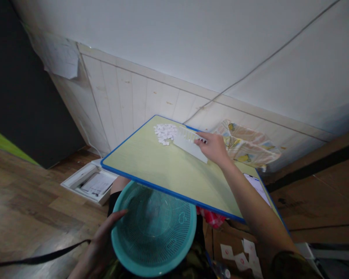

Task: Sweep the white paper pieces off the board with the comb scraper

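My right hand (213,147) is closed on the near end of a flat white piece (190,144) with slot-like openings along its upper side; I cannot make out its kind. Its far end touches or lies just beside a heap of small white pieces (165,133) on the yellow-green table (151,161). My left hand (104,234) grips the left rim of a teal plastic colander (154,232), thumb over the edge and the other fingers hidden. The colander rests tilted on my lap, against the table's blue front edge, and nothing distinct shows inside it.
A phone (256,188) lies at the table's right side. Patterned cloth (244,143) hangs behind the table, beside the wall. An open white box (90,182) sits on the floor at left. Brown cardboard (314,193) stands at right, and white cards (241,260) lie below.
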A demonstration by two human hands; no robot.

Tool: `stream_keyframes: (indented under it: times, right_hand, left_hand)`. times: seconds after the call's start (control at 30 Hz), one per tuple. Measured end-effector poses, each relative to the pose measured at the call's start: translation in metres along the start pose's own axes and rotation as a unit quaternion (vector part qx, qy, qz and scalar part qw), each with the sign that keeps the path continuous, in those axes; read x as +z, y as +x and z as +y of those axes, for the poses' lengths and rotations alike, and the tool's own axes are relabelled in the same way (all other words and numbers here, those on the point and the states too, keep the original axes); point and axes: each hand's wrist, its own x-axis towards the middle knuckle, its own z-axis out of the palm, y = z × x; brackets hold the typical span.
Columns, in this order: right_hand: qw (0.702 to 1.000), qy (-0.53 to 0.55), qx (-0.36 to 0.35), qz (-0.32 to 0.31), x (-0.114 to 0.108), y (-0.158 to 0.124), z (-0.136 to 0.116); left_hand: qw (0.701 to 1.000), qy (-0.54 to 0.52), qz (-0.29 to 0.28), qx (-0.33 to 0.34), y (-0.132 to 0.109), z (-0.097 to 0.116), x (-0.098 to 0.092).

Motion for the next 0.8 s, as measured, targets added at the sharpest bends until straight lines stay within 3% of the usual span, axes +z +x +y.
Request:
stream_keyframes:
  times: [0.2,0.5,0.8]
  right_hand:
    - [0.999,0.042,-0.022,-0.015,0.010,-0.003,-0.011]
    - [0.998,-0.038,-0.006,-0.050,-0.018,-0.002,0.008]
    - [1.000,-0.004,0.023,0.003,-0.011,-0.003,0.014]
  left_hand:
    - [1.000,-0.007,0.004,0.000,-0.001,0.001,0.001]
    - [1.000,0.001,0.013,0.005,0.002,0.001,-0.002]
    - [1.000,0.008,-0.003,-0.014,0.001,0.001,-0.001]
